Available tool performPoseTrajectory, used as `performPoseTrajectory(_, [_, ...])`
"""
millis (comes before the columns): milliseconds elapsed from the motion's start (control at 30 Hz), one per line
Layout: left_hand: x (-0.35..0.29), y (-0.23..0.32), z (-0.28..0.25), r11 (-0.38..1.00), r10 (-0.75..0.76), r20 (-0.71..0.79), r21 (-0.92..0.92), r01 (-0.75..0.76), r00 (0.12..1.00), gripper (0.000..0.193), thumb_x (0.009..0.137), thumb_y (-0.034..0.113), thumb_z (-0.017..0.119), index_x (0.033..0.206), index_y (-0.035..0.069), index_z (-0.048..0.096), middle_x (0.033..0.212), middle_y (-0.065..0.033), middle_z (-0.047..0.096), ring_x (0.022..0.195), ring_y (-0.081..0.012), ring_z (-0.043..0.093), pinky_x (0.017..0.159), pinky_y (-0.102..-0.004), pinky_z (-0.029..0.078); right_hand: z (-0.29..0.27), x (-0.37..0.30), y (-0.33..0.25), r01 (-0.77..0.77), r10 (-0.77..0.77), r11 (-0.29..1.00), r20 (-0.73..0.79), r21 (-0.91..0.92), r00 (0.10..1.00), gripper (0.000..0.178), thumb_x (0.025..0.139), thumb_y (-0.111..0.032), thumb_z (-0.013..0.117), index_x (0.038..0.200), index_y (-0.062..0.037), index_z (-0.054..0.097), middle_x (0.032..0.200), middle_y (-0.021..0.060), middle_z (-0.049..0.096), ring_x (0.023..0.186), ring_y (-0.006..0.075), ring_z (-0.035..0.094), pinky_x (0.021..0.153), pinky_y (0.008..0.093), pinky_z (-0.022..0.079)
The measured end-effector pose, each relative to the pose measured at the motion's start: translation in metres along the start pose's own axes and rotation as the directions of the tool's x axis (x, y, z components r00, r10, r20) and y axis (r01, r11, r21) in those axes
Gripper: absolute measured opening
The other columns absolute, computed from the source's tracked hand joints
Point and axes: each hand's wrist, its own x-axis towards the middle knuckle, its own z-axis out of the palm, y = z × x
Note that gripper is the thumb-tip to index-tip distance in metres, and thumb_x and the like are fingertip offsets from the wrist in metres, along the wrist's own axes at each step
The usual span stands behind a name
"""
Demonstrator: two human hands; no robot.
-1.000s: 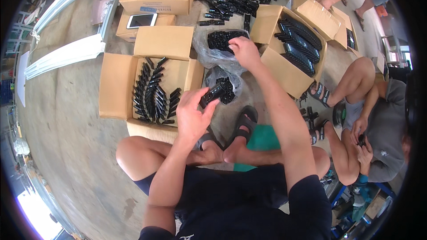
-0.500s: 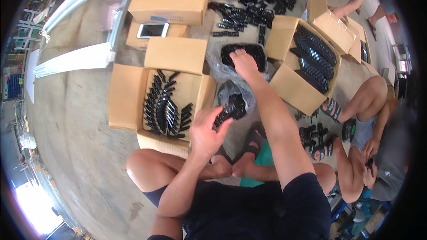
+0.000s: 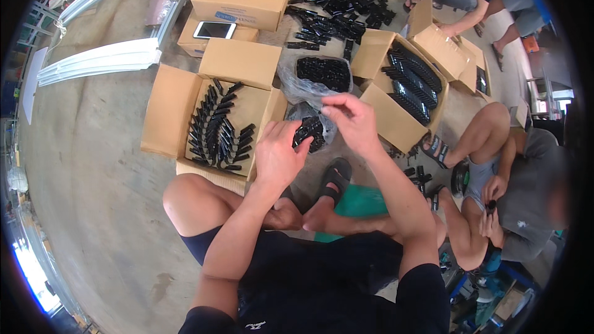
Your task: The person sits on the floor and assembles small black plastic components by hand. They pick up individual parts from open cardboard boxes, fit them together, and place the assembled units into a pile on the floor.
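Observation:
My left hand [image 3: 277,156] is closed round a glossy black plastic part [image 3: 304,131], holding it above a clear bag of small black pieces [image 3: 318,142]. My right hand [image 3: 354,125] is just to the right and slightly higher, thumb and forefinger pinched together; whatever they hold is too small to make out. Beyond both hands, a larger clear plastic bag [image 3: 289,80] lies round a container of small black pieces [image 3: 323,73]. On my left, an open cardboard box [image 3: 260,96] has rows of slim black parts [image 3: 216,127] inside.
Another open carton [image 3: 373,55] on the right holds stacked black parts [image 3: 413,80]. Loose black parts [image 3: 337,0] cover the floor ahead. A white tablet [image 3: 215,29] rests on a box at the far left. Two co-workers sit at the right, one handling a small black part [image 3: 490,206].
My right hand has left the container of small pieces and come back towards my left hand. The left hand keeps its black part and has turned, fingers now pointing more to the right.

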Motion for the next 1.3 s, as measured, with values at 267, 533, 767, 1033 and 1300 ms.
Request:
performPoseTrajectory(267, [-0.026,0.038,-0.017,0.992,0.117,-0.016,-0.038,-0.118,0.993,0.036,0.073,0.010,0.084,0.105,0.004,0.070,0.097,-0.0127,0.071,0.095,-0.0349,0.065,0.082,-0.0433,0.055,0.003,-0.061,-0.058,0.543,-0.548,0.725,0.124,-0.423,0.828,0.026,0.077,0.002,0.080,0.102,-0.0043,0.076,0.091,0.0089,0.073,0.083,0.0269,0.065,0.072,0.0361,0.054])
performPoseTrajectory(533, [-0.045,0.048,-0.031,0.994,0.080,0.077,-0.086,-0.074,0.994,0.034,0.073,0.011,0.085,0.103,0.003,0.070,0.095,-0.0158,0.070,0.094,-0.0369,0.066,0.081,-0.0453,0.055,0.004,-0.091,-0.080,0.645,-0.599,0.515,0.302,-0.565,0.742,0.025,0.073,-0.002,0.077,0.098,-0.0055,0.076,0.094,0.0071,0.066,0.086,0.0283,0.062,0.073,0.0388,0.054])
performPoseTrajectory(767, [-0.053,0.056,-0.045,0.989,0.127,0.116,-0.093,-0.116,0.985,0.032,0.075,0.011,0.084,0.103,0.002,0.072,0.096,-0.0164,0.072,0.095,-0.0366,0.067,0.083,-0.0437,0.055,0.005,-0.111,-0.099,0.485,-0.443,0.669,0.222,-0.563,0.869,0.015,0.079,-0.008,0.076,0.094,-0.0052,0.075,0.093,0.0071,0.065,0.093,0.0291,0.061,0.081,0.0393,0.053])
performPoseTrajectory(1033, [-0.058,0.067,-0.044,0.991,0.107,0.179,-0.100,-0.090,0.978,0.032,0.078,0.012,0.085,0.106,0.001,0.073,0.096,-0.0163,0.072,0.092,-0.0337,0.068,0.082,-0.0427,0.055,-0.002,-0.119,-0.102,0.490,-0.386,0.538,0.317,-0.685,0.867,0.015,0.081,-0.011,0.076,0.094,-0.0043,0.075,0.095,0.0073,0.067,0.097,0.0290,0.062,0.085,0.0409,0.054])
performPoseTrajectory(1300, [-0.050,0.066,-0.061,0.836,-0.122,0.405,-0.451,0.314,0.906,0.032,0.089,0.009,0.080,0.118,-0.003,0.073,0.097,-0.0038,0.076,0.082,-0.0050,0.064,0.074,-0.0219,0.052,-0.028,-0.122,-0.100,0.091,-0.089,0.995,0.037,-0.036,0.995,0.034,0.095,-0.007,0.071,0.129,-0.0038,0.068,0.111,0.0073,0.071,0.104,0.0206,0.066,0.092,0.0347,0.054])
